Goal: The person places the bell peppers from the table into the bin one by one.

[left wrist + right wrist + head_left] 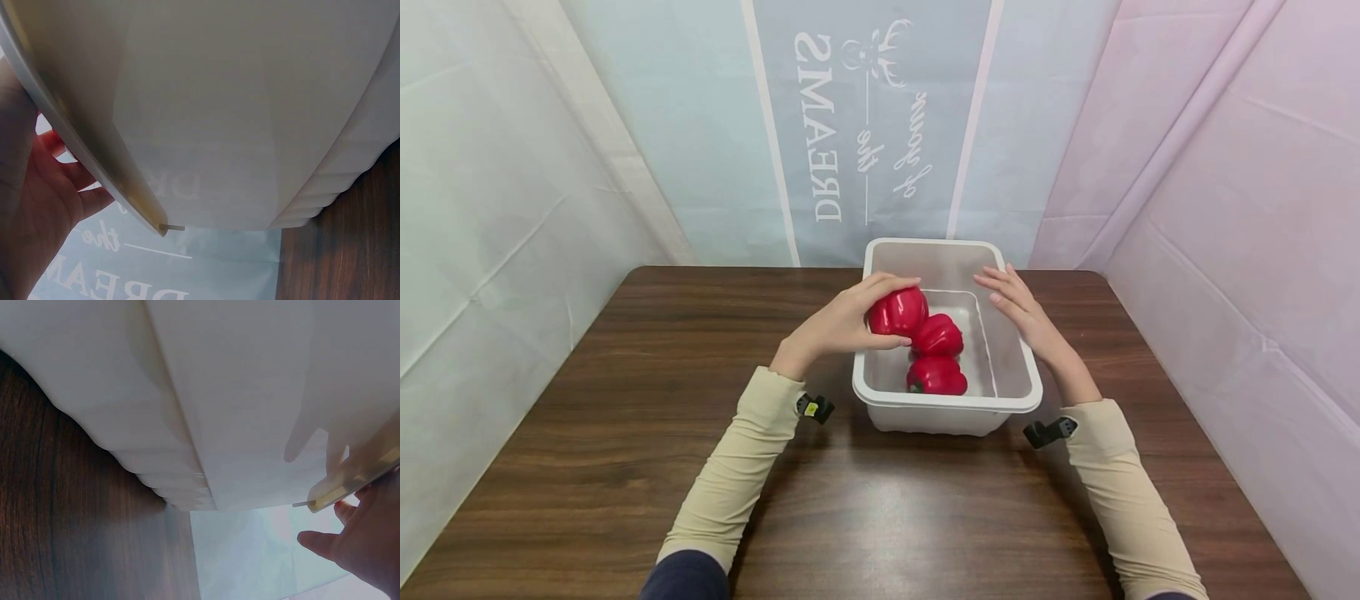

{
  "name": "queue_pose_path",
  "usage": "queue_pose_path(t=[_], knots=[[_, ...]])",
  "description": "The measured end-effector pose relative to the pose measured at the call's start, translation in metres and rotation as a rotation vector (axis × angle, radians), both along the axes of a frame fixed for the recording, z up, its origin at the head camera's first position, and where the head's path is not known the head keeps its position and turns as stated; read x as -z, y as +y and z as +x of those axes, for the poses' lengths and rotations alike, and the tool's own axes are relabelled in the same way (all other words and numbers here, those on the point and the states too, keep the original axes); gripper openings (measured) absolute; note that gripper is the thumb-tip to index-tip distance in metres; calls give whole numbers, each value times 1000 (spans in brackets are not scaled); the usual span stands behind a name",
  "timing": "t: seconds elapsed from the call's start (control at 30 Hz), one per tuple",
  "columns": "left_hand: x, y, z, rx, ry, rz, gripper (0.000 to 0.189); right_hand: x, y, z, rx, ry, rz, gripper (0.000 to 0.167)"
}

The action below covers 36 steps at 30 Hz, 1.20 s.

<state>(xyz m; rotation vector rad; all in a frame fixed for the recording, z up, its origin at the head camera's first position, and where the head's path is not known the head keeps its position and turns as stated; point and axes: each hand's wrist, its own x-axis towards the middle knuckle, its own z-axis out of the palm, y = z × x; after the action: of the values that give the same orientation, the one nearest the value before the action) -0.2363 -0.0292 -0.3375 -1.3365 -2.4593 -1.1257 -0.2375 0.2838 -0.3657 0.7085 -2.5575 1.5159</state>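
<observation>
My left hand [850,321] grips a red bell pepper [898,312] over the left side of a white plastic bin [947,402], thumb on the near side and fingers across the top. Two more red bell peppers lie inside: one [938,336] close beside the held one, another [937,376] near the front wall. Over the bin's right rim reaches my right hand [1018,308], fingers extended and holding nothing. In the left wrist view the bin's outer wall [206,112] hides most of the held pepper. The right wrist view shows my right hand [369,537] at the rim.
The bin stands on a dark wood-grain table [880,517], toward its far edge. Behind it hangs a pale blue printed cloth [715,125]. White cloth walls [490,250] flank the table on both sides. A small black camera [815,408] sits at each wrist.
</observation>
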Motion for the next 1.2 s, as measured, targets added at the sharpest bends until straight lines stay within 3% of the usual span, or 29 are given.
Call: queue_pose_path(t=[0.53,0.83,1.07,1.2], knots=[[3,0,0,-9,-37,0,74,-2,-1,1,2,-8,2,40],[4,-1,0,-8,-36,3,73,-29,-15,20,-15,-22,-10,40],[4,-2,-2,1,33,13,66,-32,-16,23,-17,-2,-2,39],[4,-4,-3,-5,39,10,65,-32,-16,23,-22,2,-5,39]])
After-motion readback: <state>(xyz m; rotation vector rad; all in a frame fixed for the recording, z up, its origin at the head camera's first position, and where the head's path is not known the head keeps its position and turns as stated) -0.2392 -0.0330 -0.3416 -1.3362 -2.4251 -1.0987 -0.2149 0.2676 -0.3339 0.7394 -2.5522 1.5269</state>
